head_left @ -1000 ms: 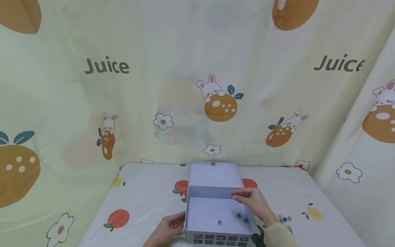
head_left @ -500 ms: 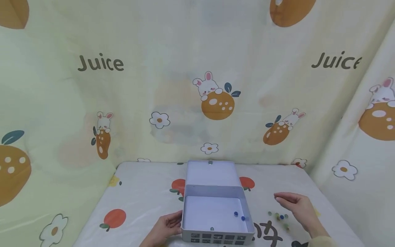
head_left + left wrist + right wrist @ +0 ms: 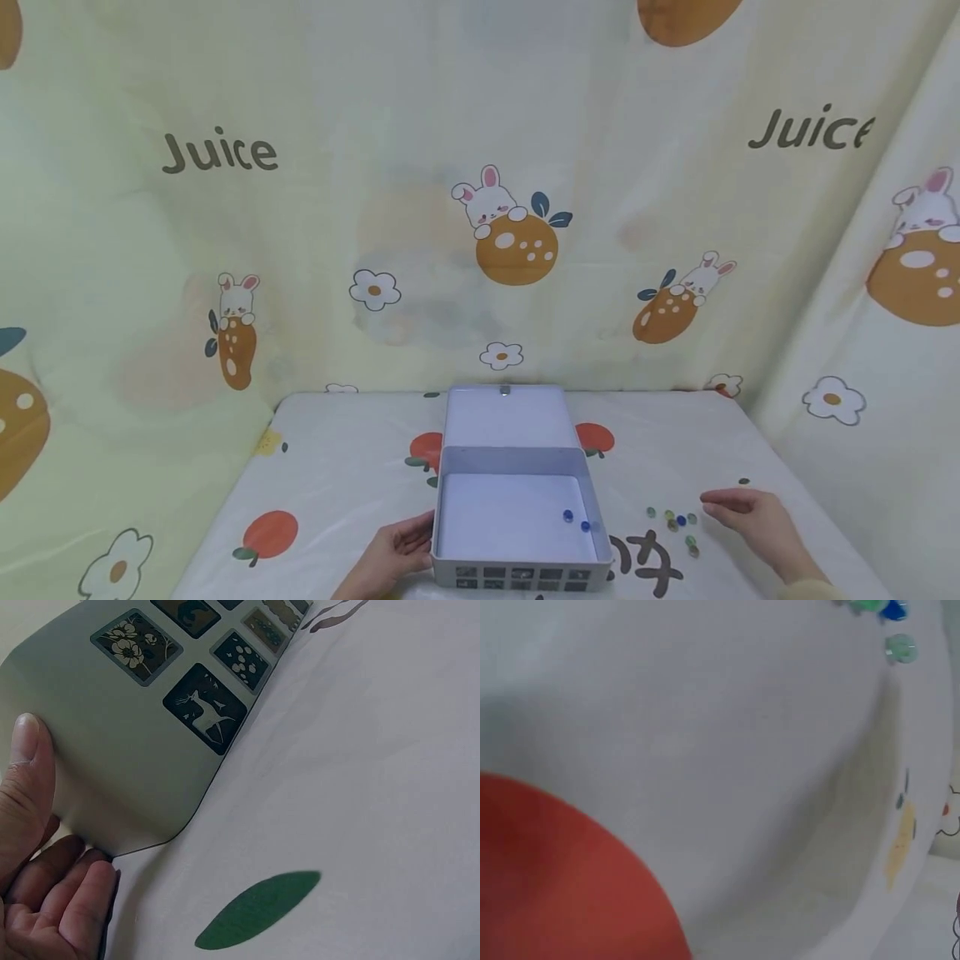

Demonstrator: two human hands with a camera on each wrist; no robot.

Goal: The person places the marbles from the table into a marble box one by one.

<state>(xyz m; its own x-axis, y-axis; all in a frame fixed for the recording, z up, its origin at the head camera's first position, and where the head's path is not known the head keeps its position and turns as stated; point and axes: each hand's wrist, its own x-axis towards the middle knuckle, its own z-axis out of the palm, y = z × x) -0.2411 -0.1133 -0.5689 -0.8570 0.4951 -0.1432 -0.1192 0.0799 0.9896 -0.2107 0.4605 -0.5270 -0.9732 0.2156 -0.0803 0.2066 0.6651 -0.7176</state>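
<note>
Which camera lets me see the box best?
The head view: nearly the whole box shows there, lid open, two blue marbles visible inside. The left wrist view shows one corner with pictures on its side. The right wrist view shows none of it.

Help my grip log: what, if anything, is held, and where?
The left hand touches the box on its left side, near front; grip unclear. The right hand holds nothing visible.

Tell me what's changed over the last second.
The right hand moved right, from over the box to beside the marbles on the table. The pale marble in the box rolled toward its front wall, out of sight. Unchanged: left hand at the box's left side, two blue marbles inside, lid open.
</note>
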